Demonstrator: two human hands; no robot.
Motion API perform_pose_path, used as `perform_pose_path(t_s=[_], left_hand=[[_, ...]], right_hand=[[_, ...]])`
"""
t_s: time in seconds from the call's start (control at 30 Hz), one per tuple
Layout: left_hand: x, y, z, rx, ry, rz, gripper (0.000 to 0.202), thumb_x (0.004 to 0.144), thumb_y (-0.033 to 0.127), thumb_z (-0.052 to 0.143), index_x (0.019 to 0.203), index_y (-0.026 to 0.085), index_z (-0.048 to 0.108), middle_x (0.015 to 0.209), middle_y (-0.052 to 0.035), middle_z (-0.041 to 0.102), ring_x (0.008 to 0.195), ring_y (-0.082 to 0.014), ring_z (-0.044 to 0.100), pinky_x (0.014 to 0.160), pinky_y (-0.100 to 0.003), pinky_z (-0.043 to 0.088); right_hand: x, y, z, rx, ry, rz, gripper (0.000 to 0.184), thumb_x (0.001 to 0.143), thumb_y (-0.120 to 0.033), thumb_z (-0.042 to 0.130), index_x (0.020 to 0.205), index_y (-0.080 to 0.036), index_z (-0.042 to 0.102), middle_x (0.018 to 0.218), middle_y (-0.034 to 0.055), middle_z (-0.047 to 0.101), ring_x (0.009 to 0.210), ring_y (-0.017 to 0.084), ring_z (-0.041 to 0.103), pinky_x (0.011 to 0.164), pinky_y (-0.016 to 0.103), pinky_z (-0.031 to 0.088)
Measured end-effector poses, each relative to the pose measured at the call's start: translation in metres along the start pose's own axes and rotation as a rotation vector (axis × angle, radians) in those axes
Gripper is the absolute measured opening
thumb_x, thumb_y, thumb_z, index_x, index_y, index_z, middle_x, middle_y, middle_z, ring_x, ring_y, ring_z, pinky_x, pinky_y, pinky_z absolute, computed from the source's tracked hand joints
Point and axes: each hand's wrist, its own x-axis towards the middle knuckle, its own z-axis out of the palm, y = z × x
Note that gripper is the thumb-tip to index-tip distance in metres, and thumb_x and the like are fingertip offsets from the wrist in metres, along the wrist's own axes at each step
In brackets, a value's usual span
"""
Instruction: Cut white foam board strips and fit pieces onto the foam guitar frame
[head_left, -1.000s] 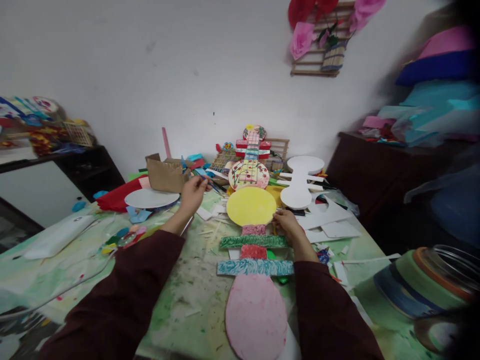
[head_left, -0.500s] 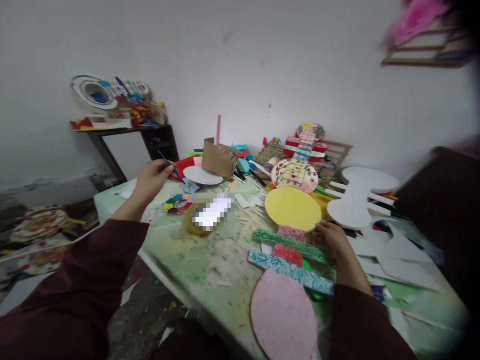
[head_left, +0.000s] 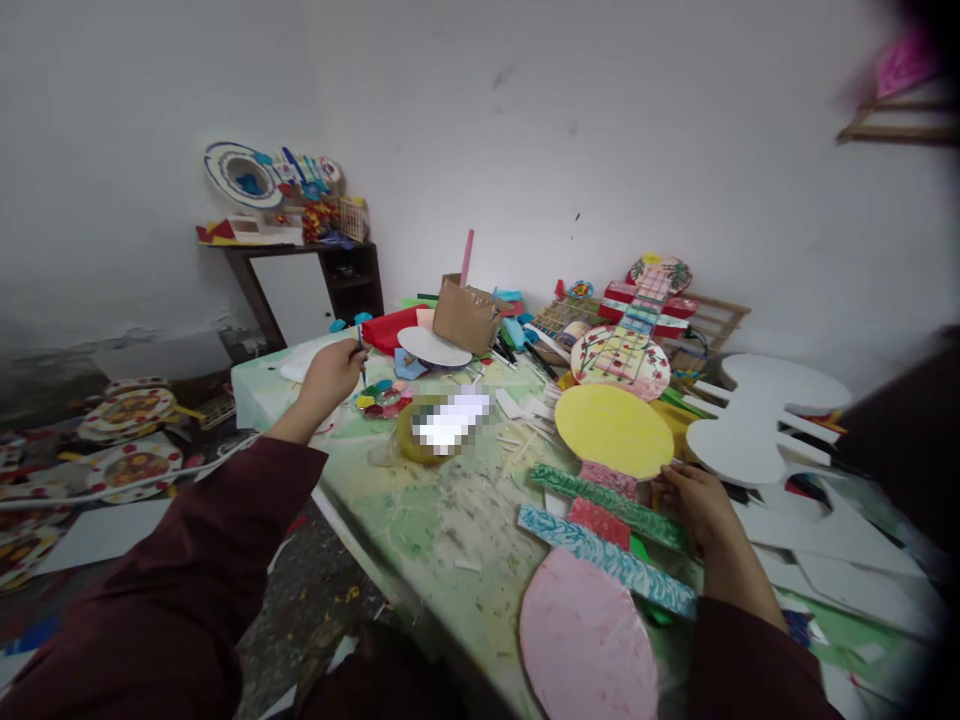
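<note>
My left hand (head_left: 334,375) is closed around a thin blue paintbrush (head_left: 361,345), its tip pointing down beside a round palette (head_left: 388,399) with several paint colours. In front of me lies a painted cutout with a yellow oval (head_left: 615,430), a green strip (head_left: 607,505), a blue-and-white strip (head_left: 600,560) and a pink oval (head_left: 589,635). My right hand (head_left: 697,500) pinches the cutout's edge at the lower right of the yellow oval. A roll of yellowish tape (head_left: 412,440) rests near the palette, partly under a pixelated bright patch.
Behind the cutout stands a finished flowered piece (head_left: 621,362). White cutouts (head_left: 739,440) are stacked at right. A cardboard box (head_left: 465,312) and a white oval (head_left: 433,346) sit at the table's back. A cabinet (head_left: 289,295) stands beyond; painted pieces (head_left: 135,465) lie at left.
My left hand has brought the brush from a raised slant to nearly upright, down by the palette. My right hand stays at the cutout's edge. The camera view has turned left.
</note>
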Motion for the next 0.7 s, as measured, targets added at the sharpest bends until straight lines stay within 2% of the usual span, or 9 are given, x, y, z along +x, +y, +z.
perform_pose_path(t_s=[0.07, 0.3, 0.5, 0.6, 0.7], left_hand=[[-0.001, -0.004, 0.002, 0.067, -0.010, -0.010, 0.019, 0.077, 0.029, 0.042, 0.075, 0.019, 0.058, 0.073, -0.0082, 0.067, 0.074, -0.0245, 0.063, 0.069, -0.033, 0.045], [-0.004, -0.023, 0.013, 0.091, -0.008, -0.003, 0.018, 0.076, 0.032, 0.043, 0.070, 0.021, 0.055, 0.069, -0.0083, 0.065, 0.066, -0.0236, 0.059, 0.060, -0.030, 0.040], [0.002, -0.029, 0.016, 0.099, -0.051, 0.045, 0.016, 0.074, 0.036, 0.044, 0.067, 0.024, 0.052, 0.063, -0.0041, 0.060, 0.063, -0.0236, 0.055, 0.060, -0.031, 0.041], [0.006, -0.014, 0.009, 0.071, -0.028, 0.062, 0.019, 0.078, 0.039, 0.043, 0.066, 0.026, 0.051, 0.065, -0.0059, 0.060, 0.066, -0.0273, 0.057, 0.064, -0.039, 0.044], [0.005, 0.026, 0.004, -0.082, 0.106, 0.044, 0.020, 0.082, 0.043, 0.045, 0.075, 0.027, 0.055, 0.070, -0.0064, 0.061, 0.076, -0.0309, 0.060, 0.074, -0.047, 0.046]], right_hand=[[0.000, 0.000, 0.000, -0.003, -0.001, -0.005, 0.006, 0.064, -0.017, 0.065, 0.067, -0.015, 0.061, 0.051, 0.0009, 0.061, 0.044, 0.010, 0.055, 0.039, 0.017, 0.043], [0.000, 0.000, 0.000, -0.021, -0.015, -0.023, 0.006, 0.068, -0.017, 0.065, 0.065, -0.015, 0.060, 0.051, 0.0014, 0.059, 0.042, 0.009, 0.053, 0.039, 0.016, 0.042], [-0.002, 0.001, 0.002, -0.036, -0.020, -0.033, 0.011, 0.070, -0.016, 0.066, 0.063, -0.015, 0.058, 0.049, 0.0008, 0.058, 0.040, 0.007, 0.051, 0.039, 0.016, 0.040], [-0.002, 0.001, 0.003, -0.032, -0.007, -0.034, 0.013, 0.073, -0.013, 0.063, 0.061, -0.014, 0.057, 0.050, 0.0000, 0.057, 0.039, 0.007, 0.050, 0.039, 0.015, 0.040], [-0.003, 0.000, 0.005, -0.026, 0.004, -0.037, 0.016, 0.075, -0.011, 0.060, 0.060, -0.014, 0.055, 0.050, -0.0002, 0.057, 0.040, 0.006, 0.050, 0.040, 0.015, 0.039]])
